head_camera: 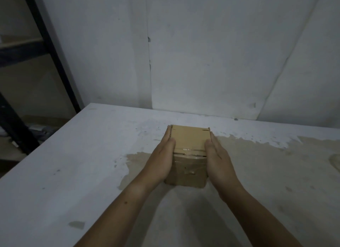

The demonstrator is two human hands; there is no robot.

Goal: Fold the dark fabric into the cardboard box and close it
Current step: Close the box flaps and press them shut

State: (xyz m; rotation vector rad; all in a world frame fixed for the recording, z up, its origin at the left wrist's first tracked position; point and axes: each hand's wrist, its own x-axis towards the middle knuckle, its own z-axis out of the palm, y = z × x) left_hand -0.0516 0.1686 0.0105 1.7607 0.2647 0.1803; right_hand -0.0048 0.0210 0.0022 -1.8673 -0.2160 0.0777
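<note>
Dim, soft-focus view, wide-angle bowed edges

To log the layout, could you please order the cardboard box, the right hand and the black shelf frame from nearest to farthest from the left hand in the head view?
1. cardboard box: touched by the left hand, flat against its left side.
2. right hand: across the box, on its right side.
3. black shelf frame: far left, beyond the table edge.

A white-painted bench (70, 164), scuffed and marked, with a large bare tan patch across its near right part. One small cardboard box (189, 138) stands on it near the middle, top flaps down, clear tape across its near face.
</note>
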